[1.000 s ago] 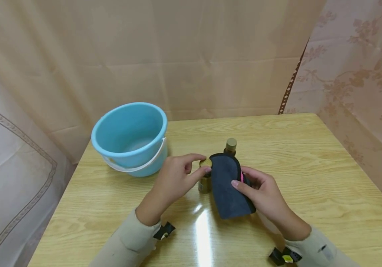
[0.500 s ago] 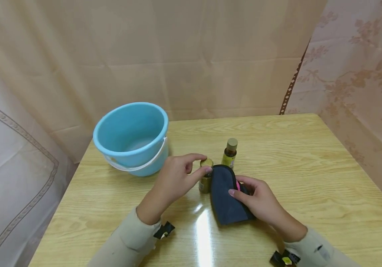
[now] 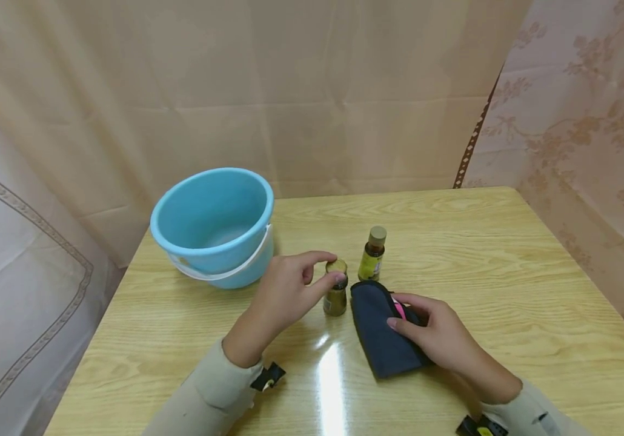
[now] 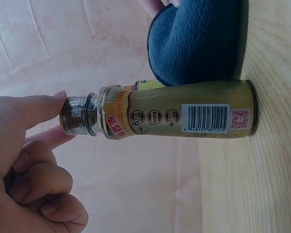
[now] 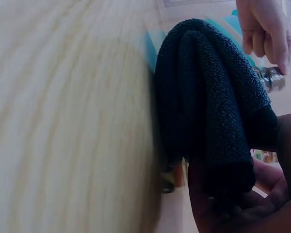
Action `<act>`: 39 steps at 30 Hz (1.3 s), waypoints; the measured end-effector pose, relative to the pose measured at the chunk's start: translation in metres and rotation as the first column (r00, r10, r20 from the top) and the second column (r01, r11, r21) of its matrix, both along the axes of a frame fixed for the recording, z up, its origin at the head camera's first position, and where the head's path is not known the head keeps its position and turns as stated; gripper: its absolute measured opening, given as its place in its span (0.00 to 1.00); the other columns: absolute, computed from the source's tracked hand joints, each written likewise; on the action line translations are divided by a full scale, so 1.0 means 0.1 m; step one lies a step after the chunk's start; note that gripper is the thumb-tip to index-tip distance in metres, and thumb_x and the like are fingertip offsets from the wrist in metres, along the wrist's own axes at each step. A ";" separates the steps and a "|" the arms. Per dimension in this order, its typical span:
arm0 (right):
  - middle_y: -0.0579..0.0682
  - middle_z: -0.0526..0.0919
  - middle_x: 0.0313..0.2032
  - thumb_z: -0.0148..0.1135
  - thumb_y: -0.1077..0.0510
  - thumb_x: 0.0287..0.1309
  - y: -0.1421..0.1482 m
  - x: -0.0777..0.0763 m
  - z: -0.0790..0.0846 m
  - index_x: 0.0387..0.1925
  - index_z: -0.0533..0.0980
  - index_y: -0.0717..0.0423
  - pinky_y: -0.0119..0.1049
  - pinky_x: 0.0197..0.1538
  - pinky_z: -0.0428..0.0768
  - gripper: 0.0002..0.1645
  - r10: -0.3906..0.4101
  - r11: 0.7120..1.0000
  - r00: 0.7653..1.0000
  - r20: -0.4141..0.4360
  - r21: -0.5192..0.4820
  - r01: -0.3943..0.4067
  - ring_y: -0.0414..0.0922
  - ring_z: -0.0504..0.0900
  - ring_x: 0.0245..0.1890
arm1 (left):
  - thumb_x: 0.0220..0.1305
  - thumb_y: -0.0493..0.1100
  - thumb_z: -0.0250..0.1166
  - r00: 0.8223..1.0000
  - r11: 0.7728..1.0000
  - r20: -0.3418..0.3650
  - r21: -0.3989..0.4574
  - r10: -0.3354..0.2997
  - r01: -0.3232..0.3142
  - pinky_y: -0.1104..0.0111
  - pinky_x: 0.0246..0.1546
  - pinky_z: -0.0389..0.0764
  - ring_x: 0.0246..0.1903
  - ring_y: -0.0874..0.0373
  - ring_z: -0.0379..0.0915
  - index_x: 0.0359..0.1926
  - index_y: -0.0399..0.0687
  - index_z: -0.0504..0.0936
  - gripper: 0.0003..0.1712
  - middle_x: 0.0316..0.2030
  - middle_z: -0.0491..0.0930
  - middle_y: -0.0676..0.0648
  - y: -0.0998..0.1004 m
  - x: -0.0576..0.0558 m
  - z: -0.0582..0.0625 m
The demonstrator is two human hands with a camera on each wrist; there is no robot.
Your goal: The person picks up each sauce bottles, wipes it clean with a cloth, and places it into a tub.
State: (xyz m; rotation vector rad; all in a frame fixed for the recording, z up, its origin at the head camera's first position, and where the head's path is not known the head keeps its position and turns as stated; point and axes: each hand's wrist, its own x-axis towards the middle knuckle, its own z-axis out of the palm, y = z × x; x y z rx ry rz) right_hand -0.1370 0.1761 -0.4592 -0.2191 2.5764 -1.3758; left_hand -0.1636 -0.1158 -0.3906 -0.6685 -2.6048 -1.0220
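My left hand [image 3: 287,289] pinches the gold cap [image 4: 77,116] of a small glass bottle [image 3: 335,301] between thumb and index finger. The bottle stands upright on the table, and a barcode label [image 4: 205,118] shows on its gold wrap in the left wrist view. My right hand [image 3: 445,336] grips a folded dark blue cloth [image 3: 385,333] with black edging, thumb on top and fingers behind. A bit of pink shows at its fold. The cloth lies low over the table, just right of the capped bottle. In the right wrist view its thick layers [image 5: 208,97] hide much of the hand.
A second bottle [image 3: 371,260], dark with a yellow label and gold cap, stands just behind the cloth. At the left back sits a light blue bucket [image 3: 216,249] with a white handle [image 3: 235,271]. The wooden table [image 3: 508,272] ends at a beige curtain [image 3: 345,103].
My right hand has drawn the cloth down toward me and slightly right, away from the held bottle, uncovering the second bottle. The left hand keeps its pinch on the cap.
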 end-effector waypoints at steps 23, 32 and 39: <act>0.65 0.82 0.58 0.67 0.40 0.68 0.76 -0.13 0.20 0.75 0.69 0.48 0.34 0.36 0.84 0.40 -0.150 0.979 0.988 -0.039 0.132 0.154 0.42 0.85 0.44 | 0.66 0.58 0.72 1.000 1.000 -0.021 -0.012 0.003 -0.004 0.73 0.16 0.55 0.13 0.68 0.48 0.55 0.52 0.88 0.22 0.13 0.61 0.58 -0.02 -0.02 0.00; 0.64 0.84 0.51 0.66 0.41 0.69 0.86 -0.18 0.11 0.76 0.65 0.52 0.38 0.34 0.85 0.42 -0.161 0.981 0.986 0.037 0.116 0.156 0.43 0.85 0.36 | 0.63 0.61 0.73 1.000 0.998 0.010 -0.064 0.028 -0.027 0.73 0.16 0.53 0.14 0.68 0.47 0.56 0.53 0.87 0.26 0.14 0.60 0.58 -0.01 -0.01 -0.02; 0.74 0.69 0.69 0.62 0.34 0.69 0.92 -0.21 0.06 0.76 0.65 0.57 0.66 0.57 0.77 0.46 -0.102 0.952 0.994 -0.025 0.287 0.105 0.74 0.70 0.67 | 0.65 0.59 0.72 0.999 0.995 0.002 -0.091 0.037 -0.037 0.73 0.16 0.55 0.14 0.68 0.49 0.55 0.51 0.88 0.24 0.14 0.63 0.58 0.01 -0.01 -0.01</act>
